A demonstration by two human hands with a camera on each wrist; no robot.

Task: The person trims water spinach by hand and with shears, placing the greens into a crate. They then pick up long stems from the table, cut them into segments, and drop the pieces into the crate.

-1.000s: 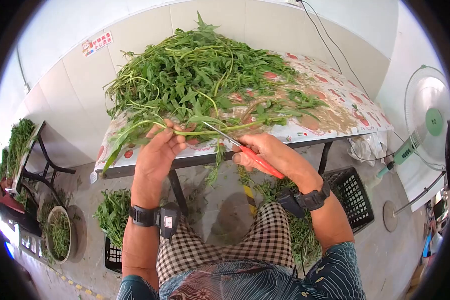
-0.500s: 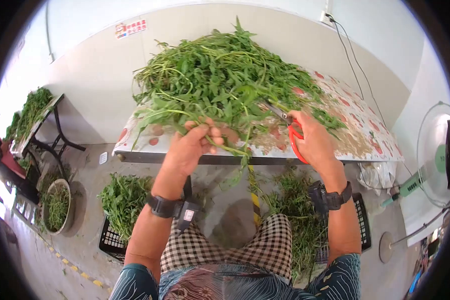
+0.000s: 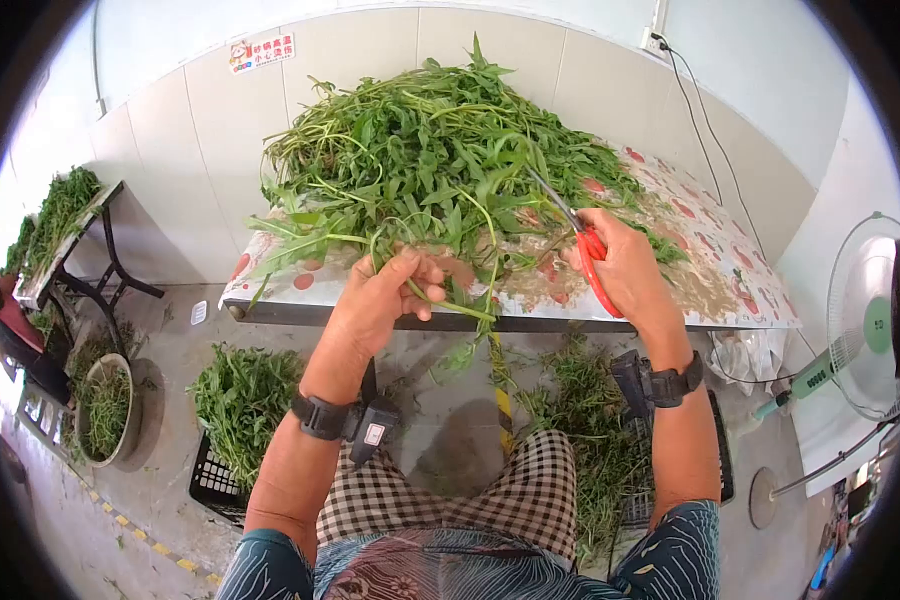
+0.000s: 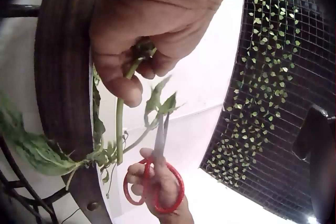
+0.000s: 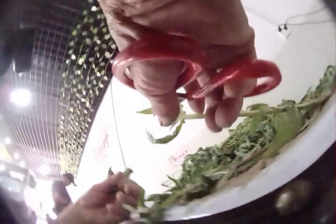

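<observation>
Dark teal patterned short-sleeved top [image 3: 430,560], brown-and-cream checked cloth [image 3: 450,485] over lap, black wrist straps [image 3: 322,416].

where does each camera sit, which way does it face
Head: on the head, facing forward and down at the heap of greens; shows both forearms, checked trousers, left hand and right hand.
Left wrist: facing past the left hand, pinching a stem, toward the right hand.
Right wrist: facing past the right hand, with the left hand beyond.
Wrist views share: both hands, red-handled scissors.
</observation>
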